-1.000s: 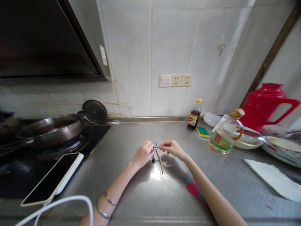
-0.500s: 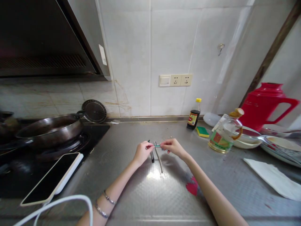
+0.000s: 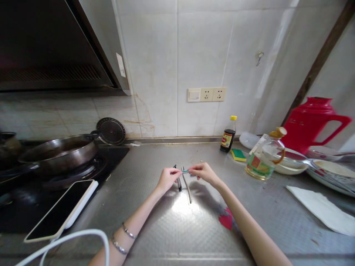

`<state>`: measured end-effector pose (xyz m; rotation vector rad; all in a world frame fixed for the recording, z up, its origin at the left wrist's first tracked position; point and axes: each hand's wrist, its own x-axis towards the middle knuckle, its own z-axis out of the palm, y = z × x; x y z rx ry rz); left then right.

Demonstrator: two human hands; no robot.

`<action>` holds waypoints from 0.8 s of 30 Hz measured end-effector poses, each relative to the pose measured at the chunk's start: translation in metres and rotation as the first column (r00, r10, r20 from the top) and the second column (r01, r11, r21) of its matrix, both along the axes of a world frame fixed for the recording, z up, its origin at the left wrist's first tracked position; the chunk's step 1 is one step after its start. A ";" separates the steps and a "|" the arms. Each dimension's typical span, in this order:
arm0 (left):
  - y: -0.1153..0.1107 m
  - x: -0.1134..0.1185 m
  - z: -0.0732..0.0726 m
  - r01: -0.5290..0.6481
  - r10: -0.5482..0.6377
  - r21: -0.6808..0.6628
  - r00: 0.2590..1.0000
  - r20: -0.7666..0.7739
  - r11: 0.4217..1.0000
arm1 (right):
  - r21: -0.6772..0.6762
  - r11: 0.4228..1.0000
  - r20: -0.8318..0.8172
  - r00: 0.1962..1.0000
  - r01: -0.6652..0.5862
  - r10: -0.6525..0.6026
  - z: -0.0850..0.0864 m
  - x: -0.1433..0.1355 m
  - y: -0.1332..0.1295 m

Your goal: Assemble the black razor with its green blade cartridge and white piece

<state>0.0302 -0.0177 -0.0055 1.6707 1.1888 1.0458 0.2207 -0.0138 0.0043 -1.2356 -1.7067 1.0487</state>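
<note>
My left hand point(image 3: 168, 179) and my right hand point(image 3: 203, 172) meet over the middle of the metal counter, both with fingers pinched. Between their fingertips they hold a small thin green strip point(image 3: 185, 171); its exact kind is too small to make out. Just below it a slim black pen-like object point(image 3: 179, 183) lies on the counter, partly hidden by my left hand. Beside that rests a thin greyish stick point(image 3: 187, 189), its upper end near the green strip. A small greyish piece shows under my right fingertips, too unclear to name.
On the left are a phone point(image 3: 59, 210) with a white cable point(image 3: 91, 232) and a pan point(image 3: 62, 151) on the stove. To the right stand a dark sauce bottle point(image 3: 227, 137), a sponge point(image 3: 238, 155), a glass oil jug point(image 3: 262, 162), a red thermos point(image 3: 310, 123) and a white cloth point(image 3: 321, 210).
</note>
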 end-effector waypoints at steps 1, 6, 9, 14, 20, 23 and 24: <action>0.000 0.000 0.000 -0.002 0.003 -0.008 1.000 0.010 1.000 | 0.011 1.000 0.001 1.000 -0.002 0.002 0.000 0.000 0.000; 0.004 -0.001 -0.005 -0.008 0.014 -0.058 0.995 0.101 0.998 | 0.130 0.991 0.049 0.999 -0.017 0.011 -0.002 0.001 0.000; 0.005 -0.001 -0.007 0.010 0.008 -0.102 0.984 0.177 0.995 | 0.187 0.982 0.086 0.996 -0.038 0.022 -0.003 0.001 0.000; 0.004 0.001 -0.007 0.052 0.002 -0.179 0.956 0.294 0.982 | 0.184 0.982 0.079 0.997 -0.041 0.027 -0.002 0.002 0.000; 0.003 0.002 -0.007 0.056 -0.001 -0.180 0.956 0.295 0.982 | 0.120 0.990 0.051 0.997 -0.069 0.063 -0.001 0.002 0.000; 0.002 0.002 -0.007 0.057 -0.002 -0.180 0.957 0.291 0.982 | 0.098 0.994 0.033 0.998 -0.058 0.055 0.000 0.001 -0.001; 0.002 0.003 -0.006 0.059 -0.004 -0.177 0.956 0.292 0.982 | 0.090 0.994 0.028 0.998 -0.053 0.051 0.000 0.001 -0.001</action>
